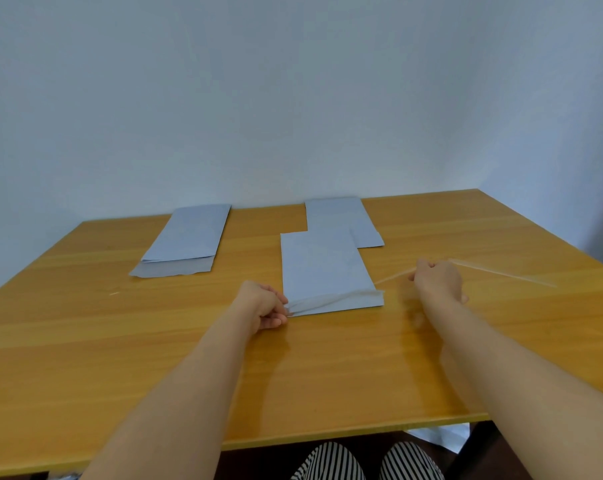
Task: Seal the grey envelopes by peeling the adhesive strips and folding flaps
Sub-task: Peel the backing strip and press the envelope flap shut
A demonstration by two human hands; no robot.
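Observation:
A grey envelope (322, 268) lies lengthwise in the middle of the wooden table (154, 341), its flap end toward me. My left hand (263, 308) pinches the near left corner of that flap end. My right hand (436, 280) is to the right of the envelope, closed on a thin clear adhesive strip (393, 277) that stretches from the envelope's near right corner through my fingers and trails out to the right. A stack of grey envelopes (185, 242) lies at the back left with flaps open toward me. Another grey envelope (343, 220) lies behind the middle one, partly under it.
A pale wall stands right behind the table's far edge. Striped trouser knees (369, 462) show under the near edge, with a bit of grey material (442, 436) on the floor. A small clear scrap (114, 292) lies on the left of the table.

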